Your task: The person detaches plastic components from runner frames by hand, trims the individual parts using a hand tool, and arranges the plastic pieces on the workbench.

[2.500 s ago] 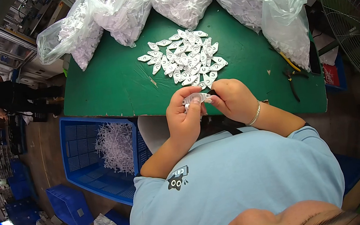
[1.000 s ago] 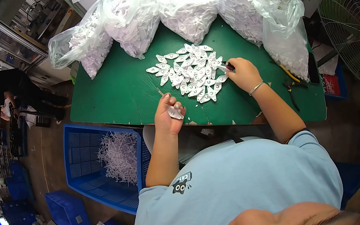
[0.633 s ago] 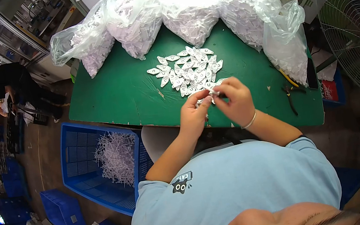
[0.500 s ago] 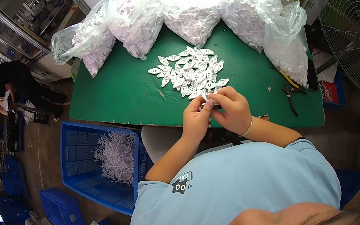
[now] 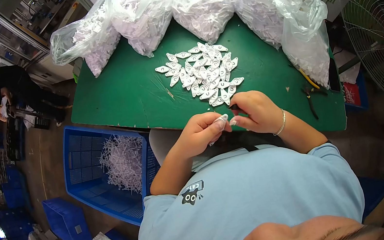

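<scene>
My left hand (image 5: 203, 132) is closed around a white plastic piece (image 5: 222, 118), held just off the table's near edge. Close beside it on the right, my right hand (image 5: 260, 112) has its fingers curled. A small dark thing (image 5: 234, 107) shows at its fingertips; its kind is too small to tell. Just beyond both hands lies a loose pile of white diamond-shaped plastic pieces (image 5: 203, 75), many with a curved dark mark on them.
Several clear bags of white parts (image 5: 207, 19) line the far side of the green table (image 5: 120, 98). Black-handled pliers (image 5: 311, 103) lie right. A blue crate (image 5: 76, 170) with thin white scraps (image 5: 123, 161) stands left. A fan (image 5: 377, 40) is at right; another person (image 5: 16, 90) bends far left.
My hands have come slightly apart and lower toward my body. The white piece now shows in my left hand, and the dark thing shows at my right fingertips.
</scene>
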Demonstrator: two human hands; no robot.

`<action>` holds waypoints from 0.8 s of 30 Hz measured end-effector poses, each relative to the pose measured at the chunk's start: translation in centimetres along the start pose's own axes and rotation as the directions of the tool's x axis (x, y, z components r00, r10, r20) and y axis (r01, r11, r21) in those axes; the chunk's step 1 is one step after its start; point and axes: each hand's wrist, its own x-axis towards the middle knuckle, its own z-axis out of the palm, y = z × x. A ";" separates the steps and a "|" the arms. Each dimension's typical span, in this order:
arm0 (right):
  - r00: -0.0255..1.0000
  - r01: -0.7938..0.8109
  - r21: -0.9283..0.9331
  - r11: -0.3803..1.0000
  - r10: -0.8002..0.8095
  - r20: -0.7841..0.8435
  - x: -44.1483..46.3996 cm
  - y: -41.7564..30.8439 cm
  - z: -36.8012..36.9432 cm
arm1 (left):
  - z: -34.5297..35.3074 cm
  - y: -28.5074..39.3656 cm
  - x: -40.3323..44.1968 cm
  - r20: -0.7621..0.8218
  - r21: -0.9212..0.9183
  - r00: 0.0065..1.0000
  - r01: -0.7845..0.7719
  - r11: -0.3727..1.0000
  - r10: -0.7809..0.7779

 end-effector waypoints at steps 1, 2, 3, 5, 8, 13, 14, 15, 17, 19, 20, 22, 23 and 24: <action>1.000 -0.003 0.005 1.000 0.003 0.002 -0.1 0.1 0.2 | 0.1 0.3 -0.1 0.043 0.016 0.999 0.020 1.000 -0.021; 1.000 0.003 0.010 1.000 -0.003 0.024 -0.2 0.2 0.3 | 0.1 0.4 -0.2 0.085 0.035 0.996 0.038 0.999 -0.041; 0.999 0.009 0.016 1.000 -0.010 0.046 -0.3 0.3 0.5 | 0.0 0.4 -0.2 0.084 0.034 0.996 0.041 0.999 -0.044; 0.998 0.018 0.018 1.000 -0.019 0.062 -0.4 0.5 0.8 | -0.3 0.4 -0.1 0.150 0.029 0.988 0.025 0.999 -0.029; 0.995 0.033 0.032 0.999 -0.036 0.092 -0.3 0.4 0.7 | 0.0 0.8 -0.2 0.111 0.044 0.990 0.079 0.996 -0.083; 0.991 0.042 0.064 0.997 -0.050 0.122 -0.1 -0.1 0.4 | -0.3 0.8 -0.3 0.120 0.072 0.989 0.083 0.994 -0.092; 0.989 0.018 0.066 0.998 -0.027 0.144 0.0 -0.2 0.4 | -0.4 0.9 -0.3 0.137 0.094 0.986 0.085 0.992 -0.098; 0.986 -0.005 0.067 0.998 -0.006 0.166 0.0 -0.3 0.3 | -0.4 1.0 -0.3 0.137 0.094 0.986 0.086 0.992 -0.098; 0.978 -0.019 0.086 0.996 0.001 0.208 0.0 -0.2 0.1 | -0.4 1.2 -0.3 0.171 0.117 0.979 0.096 0.988 -0.116; 0.968 -0.036 0.104 0.994 0.009 0.250 0.0 -0.1 -0.1 | -0.4 1.1 -0.3 0.190 0.094 0.972 0.124 0.988 -0.141; 0.954 -0.045 0.109 0.993 0.011 0.299 0.0 -0.1 -0.2 | -0.4 1.1 -0.3 0.210 0.072 0.964 0.151 0.986 -0.163; 0.937 -0.056 0.115 0.992 0.013 0.349 0.0 0.0 -0.3 | -0.6 0.9 -0.2 0.233 0.063 0.957 0.165 0.984 -0.175; 0.928 -0.055 0.119 0.991 0.006 0.374 0.0 0.0 -0.3 | -0.6 0.8 -0.2 0.255 0.055 0.949 0.178 0.983 -0.186; 0.917 -0.054 0.125 0.991 0.000 0.399 0.0 0.0 -0.3 | -0.6 0.8 -0.2 0.254 0.052 0.949 0.180 0.982 -0.187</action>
